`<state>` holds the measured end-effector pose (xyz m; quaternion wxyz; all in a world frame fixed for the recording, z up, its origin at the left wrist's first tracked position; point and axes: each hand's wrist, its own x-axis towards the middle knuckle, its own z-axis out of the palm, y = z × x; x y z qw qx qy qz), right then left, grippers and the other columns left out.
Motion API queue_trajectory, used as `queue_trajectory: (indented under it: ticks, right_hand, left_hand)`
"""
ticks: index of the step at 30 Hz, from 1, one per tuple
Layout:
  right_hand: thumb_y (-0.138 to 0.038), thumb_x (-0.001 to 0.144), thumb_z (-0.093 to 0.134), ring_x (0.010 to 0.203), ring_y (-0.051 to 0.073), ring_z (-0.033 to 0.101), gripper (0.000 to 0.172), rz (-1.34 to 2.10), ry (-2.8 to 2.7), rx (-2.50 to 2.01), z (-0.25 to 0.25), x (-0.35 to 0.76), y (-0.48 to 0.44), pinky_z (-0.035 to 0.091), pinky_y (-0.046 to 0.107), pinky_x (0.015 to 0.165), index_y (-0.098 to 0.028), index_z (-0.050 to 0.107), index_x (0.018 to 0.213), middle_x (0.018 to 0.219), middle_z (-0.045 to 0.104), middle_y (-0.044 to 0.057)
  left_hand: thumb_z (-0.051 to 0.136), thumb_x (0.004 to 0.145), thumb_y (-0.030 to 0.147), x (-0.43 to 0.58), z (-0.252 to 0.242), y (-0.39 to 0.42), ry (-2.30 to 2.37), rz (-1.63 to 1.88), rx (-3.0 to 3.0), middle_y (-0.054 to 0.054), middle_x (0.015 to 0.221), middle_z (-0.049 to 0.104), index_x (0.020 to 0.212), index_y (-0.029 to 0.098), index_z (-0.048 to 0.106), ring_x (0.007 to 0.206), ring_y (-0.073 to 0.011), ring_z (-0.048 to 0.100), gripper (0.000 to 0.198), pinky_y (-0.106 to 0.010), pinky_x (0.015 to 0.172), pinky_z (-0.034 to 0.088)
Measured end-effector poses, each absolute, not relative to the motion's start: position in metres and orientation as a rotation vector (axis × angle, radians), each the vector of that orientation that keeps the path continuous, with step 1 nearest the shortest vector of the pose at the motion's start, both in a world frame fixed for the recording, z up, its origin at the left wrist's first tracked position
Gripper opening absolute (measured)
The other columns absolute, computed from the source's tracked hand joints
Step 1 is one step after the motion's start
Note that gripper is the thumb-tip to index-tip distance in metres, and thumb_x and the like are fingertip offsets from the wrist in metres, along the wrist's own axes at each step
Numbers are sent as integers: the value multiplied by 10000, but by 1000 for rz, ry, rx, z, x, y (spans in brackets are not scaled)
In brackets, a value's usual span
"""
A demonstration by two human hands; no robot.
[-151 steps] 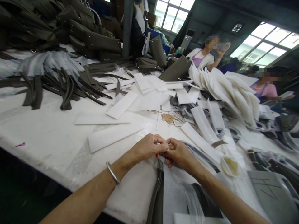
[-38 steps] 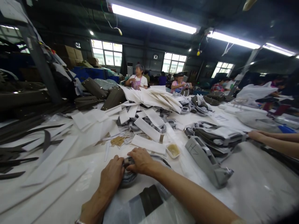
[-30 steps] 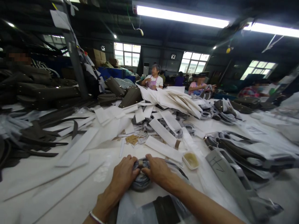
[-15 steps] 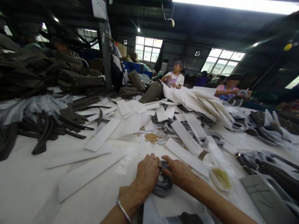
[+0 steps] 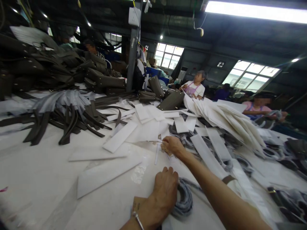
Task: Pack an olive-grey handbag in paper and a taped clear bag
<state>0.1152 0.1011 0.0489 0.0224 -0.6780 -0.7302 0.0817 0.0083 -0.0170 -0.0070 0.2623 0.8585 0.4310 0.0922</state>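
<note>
My left hand (image 5: 165, 191) is closed on the left side of a coiled strap (image 5: 184, 199), dark and wrapped in clear plastic, lying on the white table (image 5: 105, 201). A small brown card (image 5: 138, 203) shows beside my left wrist. Farther forward, my right hand (image 5: 174, 146) is over the small paper tags, its fingers curled down and pressed together. A thin pale sliver (image 5: 154, 141) sticks out left of its fingertips; whether it is held I cannot tell. Just below lies a narrow white strip (image 5: 157, 154).
White foam strips (image 5: 121, 137) lie around the hands. Dark straps (image 5: 69, 124) and dark bag pieces (image 5: 104, 80) are heaped at left. A stack of white sheets (image 5: 225, 118) leans at right. More plastic-wrapped coils (image 5: 244, 164) lie there. A co-worker (image 5: 194, 88) is behind the table.
My right hand has left the coil and moved forward to the paper tags. My left hand stays on the coil. The view has turned left, and a brown card shows by my left wrist.
</note>
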Motion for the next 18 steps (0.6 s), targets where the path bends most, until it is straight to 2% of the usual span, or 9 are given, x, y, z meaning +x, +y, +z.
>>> queue_trajectory:
  ticks: [3,6,12,15,18]
  right_hand:
    - [-235,900,537,1046,225,622,288,197,-2326,-2082,30,102,124,435,292,845,-159,685,1135,1106,678,116]
    - [-218,881,579,1067,235,602,262,170,-2407,-2074,18,94,140,458,323,839,-145,671,1116,1175,634,130]
    - [-134,936,459,1071,245,592,243,88,-2462,-2080,13,91,149,476,407,875,-108,627,1109,1133,622,129]
    - [-93,942,415,1049,225,604,275,104,-2476,-2069,12,93,148,490,387,860,-112,602,1143,1161,610,121]
    - [-117,932,472,994,205,620,235,171,-2468,-2083,13,96,150,501,350,826,-113,595,1132,1137,618,116]
  left_hand:
    - [451,827,141,7,4,-16,1153,202,2283,-161,1190,566,1155,102,598,1122,-347,508,361,-520,896,482]
    - [434,844,139,6,10,-15,1145,162,2246,-167,1208,566,1174,87,597,1138,-353,507,372,-531,912,482]
    - [430,857,171,8,3,-16,1142,214,2227,-175,1186,572,1167,92,603,1118,-360,513,364,-559,900,486]
    - [427,853,168,8,2,-16,1143,218,2229,-174,1181,571,1163,90,605,1109,-363,515,366,-566,890,489]
    - [406,863,163,7,4,-17,1132,217,2235,-174,1198,566,1179,81,599,1127,-365,509,379,-570,909,484]
